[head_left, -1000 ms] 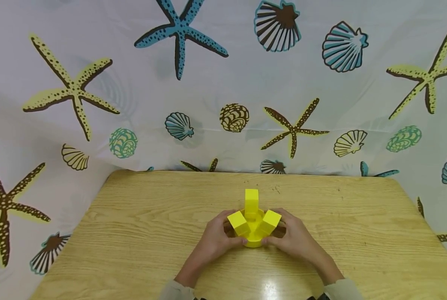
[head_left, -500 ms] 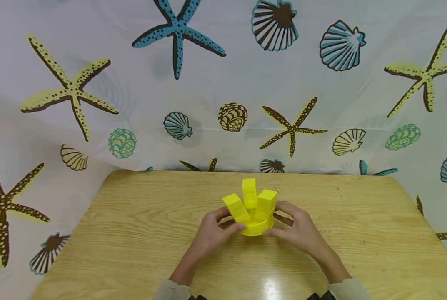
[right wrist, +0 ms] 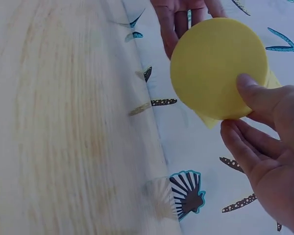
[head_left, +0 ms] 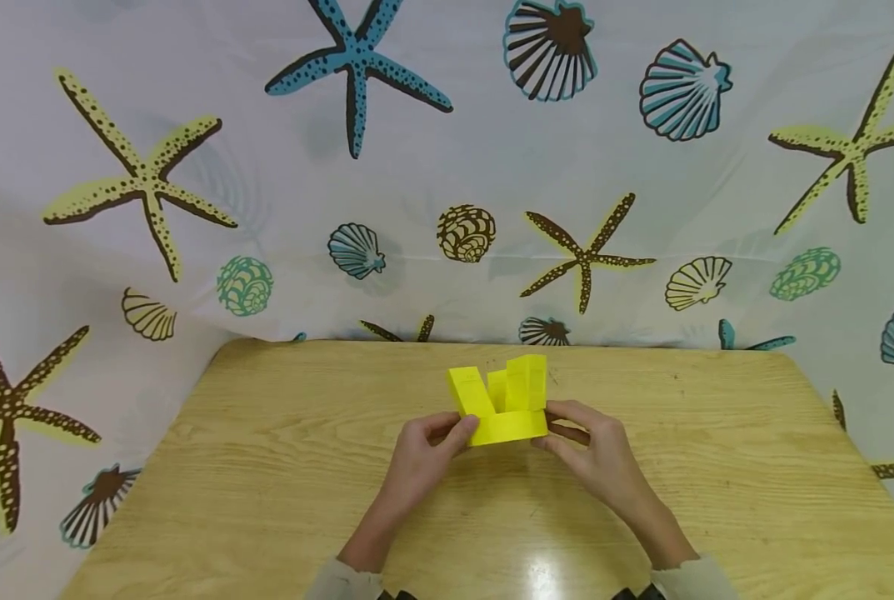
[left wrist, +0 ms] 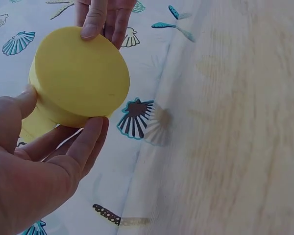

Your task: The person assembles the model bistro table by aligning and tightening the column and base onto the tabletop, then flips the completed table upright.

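Between both hands is a yellow object (head_left: 508,427) with a round base and three square-ended prongs rising from it. Its smooth, flat underside (left wrist: 83,68) faces the left wrist camera, and the right wrist view shows the same disc (right wrist: 215,63). My left hand (head_left: 420,454) grips the base's left side, thumb on the near edge and fingers behind. On the opposite side my right hand (head_left: 600,454) pinches the base, its thumb against the underside in the right wrist view. The object is tilted and held up over the table.
A wood-grain table (head_left: 282,467) lies beneath the hands. Behind it and along its sides hangs a white cloth (head_left: 417,183) printed with starfish and shells.
Both hands have lifted the yellow object from low over the table and tipped it back, so its prongs lean away and the side of its base now faces the head camera.
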Demonstrator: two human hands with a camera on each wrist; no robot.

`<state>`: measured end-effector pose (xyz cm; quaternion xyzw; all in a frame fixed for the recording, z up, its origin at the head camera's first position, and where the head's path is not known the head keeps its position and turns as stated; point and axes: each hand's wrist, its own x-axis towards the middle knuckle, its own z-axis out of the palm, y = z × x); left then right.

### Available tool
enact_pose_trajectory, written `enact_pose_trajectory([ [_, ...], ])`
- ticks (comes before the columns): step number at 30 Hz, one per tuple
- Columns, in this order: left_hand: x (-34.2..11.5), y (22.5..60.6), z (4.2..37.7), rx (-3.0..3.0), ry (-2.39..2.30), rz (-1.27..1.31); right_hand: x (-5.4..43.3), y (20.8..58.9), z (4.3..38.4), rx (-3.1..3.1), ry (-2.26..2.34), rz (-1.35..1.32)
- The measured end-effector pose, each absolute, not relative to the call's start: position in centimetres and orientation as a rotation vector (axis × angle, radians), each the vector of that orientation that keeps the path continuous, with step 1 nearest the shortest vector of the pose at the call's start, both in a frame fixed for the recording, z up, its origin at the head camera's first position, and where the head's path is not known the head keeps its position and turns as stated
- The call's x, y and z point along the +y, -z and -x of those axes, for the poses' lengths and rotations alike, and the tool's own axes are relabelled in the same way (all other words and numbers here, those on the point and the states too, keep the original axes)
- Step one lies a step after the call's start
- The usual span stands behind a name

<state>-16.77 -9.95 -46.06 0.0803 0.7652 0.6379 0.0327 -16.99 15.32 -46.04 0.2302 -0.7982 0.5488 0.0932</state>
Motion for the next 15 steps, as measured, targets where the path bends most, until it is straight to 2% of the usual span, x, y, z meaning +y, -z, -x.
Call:
enact_pose_trajectory([
  [9, -10.05, 45.85, 16.95, 2.294, -1.961, -0.272, 15.24, 46.04, 16.95, -2.230, -1.532, -0.724],
  [15, -9.88, 46.04, 16.71, 2.310, -2.009, -0.328, 15.13, 45.82, 16.63, -2.218, -1.610, -0.615],
])
